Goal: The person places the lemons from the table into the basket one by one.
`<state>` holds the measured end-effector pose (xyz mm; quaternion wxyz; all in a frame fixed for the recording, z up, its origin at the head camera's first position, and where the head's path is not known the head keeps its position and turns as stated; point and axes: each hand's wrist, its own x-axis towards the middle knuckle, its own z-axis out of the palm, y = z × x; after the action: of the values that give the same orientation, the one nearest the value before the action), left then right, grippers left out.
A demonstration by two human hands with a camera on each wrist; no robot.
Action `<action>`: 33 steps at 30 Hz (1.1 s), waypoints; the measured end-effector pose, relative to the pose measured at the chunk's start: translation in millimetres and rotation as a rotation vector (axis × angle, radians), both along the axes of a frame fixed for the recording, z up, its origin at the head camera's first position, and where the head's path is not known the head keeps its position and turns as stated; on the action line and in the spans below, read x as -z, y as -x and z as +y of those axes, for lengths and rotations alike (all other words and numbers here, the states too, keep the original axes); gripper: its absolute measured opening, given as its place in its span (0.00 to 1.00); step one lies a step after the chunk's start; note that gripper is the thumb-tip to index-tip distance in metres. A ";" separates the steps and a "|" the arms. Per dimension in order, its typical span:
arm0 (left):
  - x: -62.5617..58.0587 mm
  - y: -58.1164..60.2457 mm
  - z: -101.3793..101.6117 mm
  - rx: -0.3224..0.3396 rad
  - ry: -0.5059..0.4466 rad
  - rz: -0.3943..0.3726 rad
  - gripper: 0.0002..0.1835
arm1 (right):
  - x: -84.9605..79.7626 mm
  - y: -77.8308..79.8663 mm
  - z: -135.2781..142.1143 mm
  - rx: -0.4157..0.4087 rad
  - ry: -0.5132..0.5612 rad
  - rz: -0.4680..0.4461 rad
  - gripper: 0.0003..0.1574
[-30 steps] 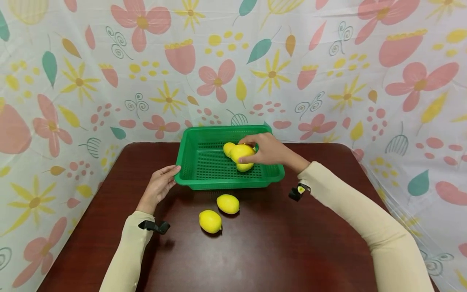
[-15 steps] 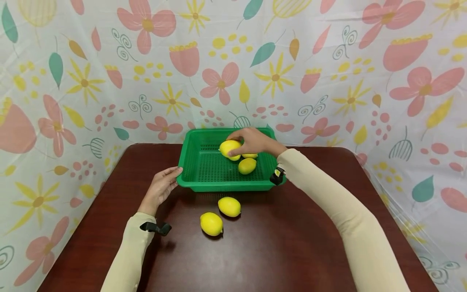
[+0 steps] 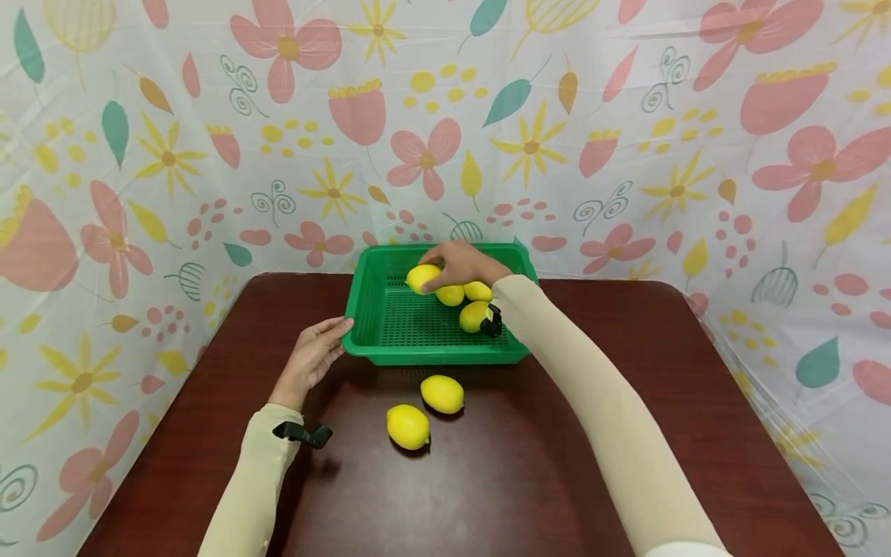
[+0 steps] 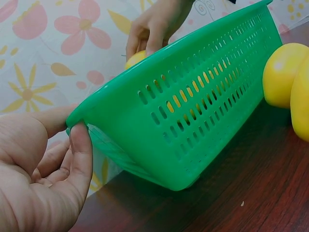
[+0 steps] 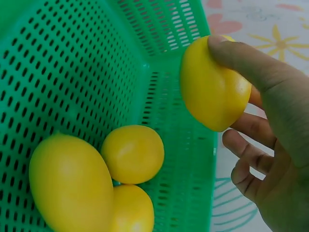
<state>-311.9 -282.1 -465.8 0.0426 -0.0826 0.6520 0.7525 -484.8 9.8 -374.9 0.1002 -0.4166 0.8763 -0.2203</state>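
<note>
One lemon (image 3: 422, 277) in right hand (image 3: 462, 264) grip near basket (image 3: 390, 352) far wall, left hand (image 3: 313, 357) flat against rim

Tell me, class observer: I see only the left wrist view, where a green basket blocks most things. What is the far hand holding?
Observer: The right hand grips a lemon above the back corner of the green basket.
Operator: Are other lemons inside the basket?
Observer: Yes, three loose lemons lie on its floor; the nearest lemon in the basket shows large in the right wrist view.
Operator: How many lemons are outside it?
Observer: Two lemons on the table, in front of the basket.
Operator: Where is my hand?
Observer: The left hand touches the basket's near left corner.
</note>
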 end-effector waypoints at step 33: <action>3.6 2.6 -0.7 -0.011 -0.036 0.001 0.31 | 60.1 22.0 -52.5 0.148 -0.147 -0.004 0.39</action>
<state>-314.5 -282.8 -469.4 0.0396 -0.0852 0.6377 0.7645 -506.9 -42.8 -434.9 0.1159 -0.3419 0.9182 -0.1633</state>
